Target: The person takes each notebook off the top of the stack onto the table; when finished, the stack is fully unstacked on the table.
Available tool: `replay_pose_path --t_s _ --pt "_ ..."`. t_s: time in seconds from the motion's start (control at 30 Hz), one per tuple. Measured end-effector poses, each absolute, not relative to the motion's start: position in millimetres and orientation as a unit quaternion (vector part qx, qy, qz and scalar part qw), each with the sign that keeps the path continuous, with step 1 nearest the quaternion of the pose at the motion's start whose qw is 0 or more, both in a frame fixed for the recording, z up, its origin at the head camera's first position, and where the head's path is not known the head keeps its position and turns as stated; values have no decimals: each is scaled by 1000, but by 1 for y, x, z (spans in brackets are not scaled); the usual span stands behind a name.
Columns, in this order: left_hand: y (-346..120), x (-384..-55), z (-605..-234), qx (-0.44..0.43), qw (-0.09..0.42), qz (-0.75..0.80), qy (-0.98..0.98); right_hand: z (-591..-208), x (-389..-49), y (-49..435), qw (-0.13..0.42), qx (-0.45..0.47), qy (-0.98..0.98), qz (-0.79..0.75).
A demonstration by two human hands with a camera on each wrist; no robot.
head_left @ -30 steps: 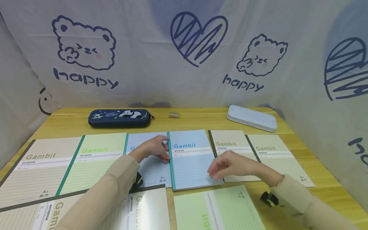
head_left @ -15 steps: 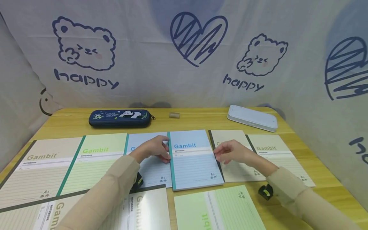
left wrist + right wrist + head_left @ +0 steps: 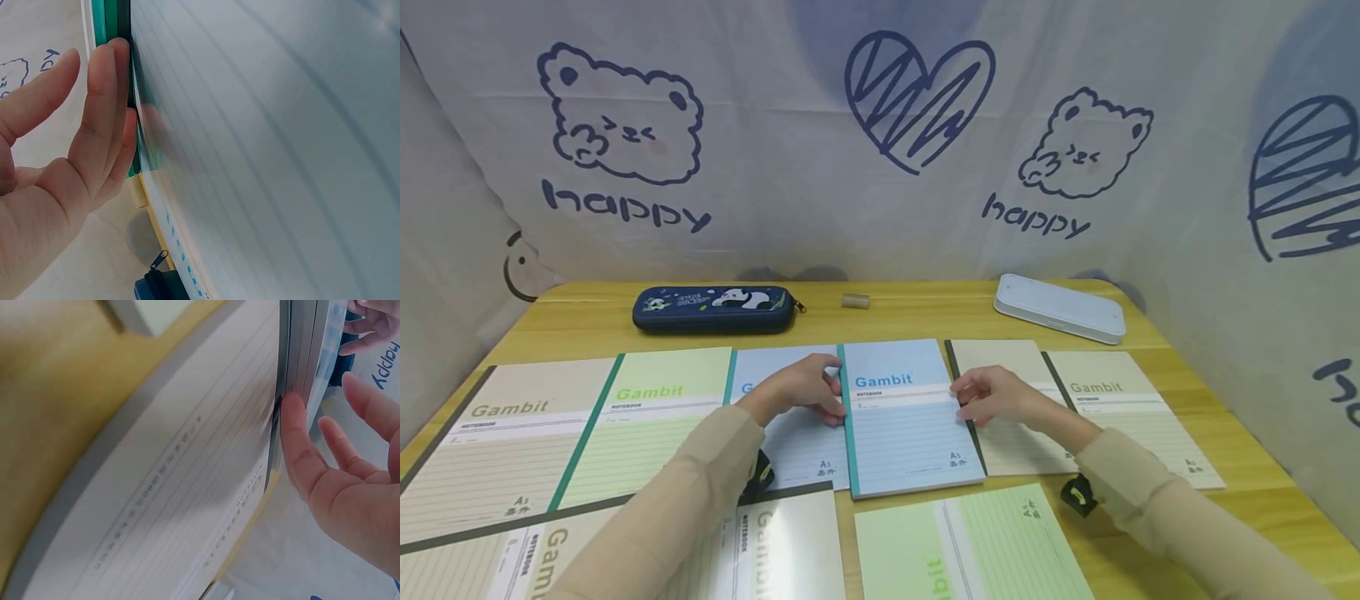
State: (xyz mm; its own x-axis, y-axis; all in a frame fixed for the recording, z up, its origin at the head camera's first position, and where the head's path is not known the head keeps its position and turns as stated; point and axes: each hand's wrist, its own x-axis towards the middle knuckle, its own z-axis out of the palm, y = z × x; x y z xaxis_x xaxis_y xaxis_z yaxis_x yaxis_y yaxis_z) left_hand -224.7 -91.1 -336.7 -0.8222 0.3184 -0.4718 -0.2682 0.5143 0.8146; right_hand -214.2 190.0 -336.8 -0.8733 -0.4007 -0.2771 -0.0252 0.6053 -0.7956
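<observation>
A blue Gambit notebook (image 3: 902,433) with a teal spine lies on top of a small stack in the middle of the row. My left hand (image 3: 801,387) is at its left side; in the left wrist view, nearly straight fingertips (image 3: 119,53) touch the teal spines, the thumb held apart. At the stack's right edge is my right hand (image 3: 1000,396), whose index fingertip (image 3: 292,406) meets the page edges in the right wrist view. Under the left hand lies another blue notebook (image 3: 790,454), partly covered. A beige notebook (image 3: 1022,450) lies beneath the right hand.
Green (image 3: 647,425) and beige notebooks (image 3: 527,417) extend the row leftward; another beige one (image 3: 1120,417) ends it at right. Nearer lie a sideways green notebook (image 3: 970,542) and beige ones (image 3: 797,542). Behind are a panda pencil case (image 3: 715,310), a small tan cylinder (image 3: 855,301) and a white case (image 3: 1060,308).
My right hand has gone from the stack's lower right corner up along its right side, then left against the edge. The left hand stays at the spine, and the notebooks look unmoved.
</observation>
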Motion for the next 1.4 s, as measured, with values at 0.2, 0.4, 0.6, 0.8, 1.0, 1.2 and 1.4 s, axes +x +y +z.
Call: replay_pose_path --t_s 0.2,0.4,0.6,0.8,1.0,1.2,1.4 --pt "-91 -226 -337 14 298 492 818 -339 -217 186 219 -103 871 -428" --pt "-92 -225 -336 13 296 489 821 -342 -219 181 200 -85 882 -418" --pt "-92 -225 -336 14 295 486 823 -346 -222 173 176 -51 902 -391" --pt "-91 -226 -336 15 299 488 820 -345 -223 170 168 -46 904 -390" --pt "-91 -226 -337 18 300 489 819 -344 -225 172 181 -40 901 -393" --pt "-90 -226 -337 20 299 483 822 -339 -228 175 191 -44 901 -387" --pt "-90 -226 -337 22 301 481 823 -337 -228 186 202 -54 878 -430"
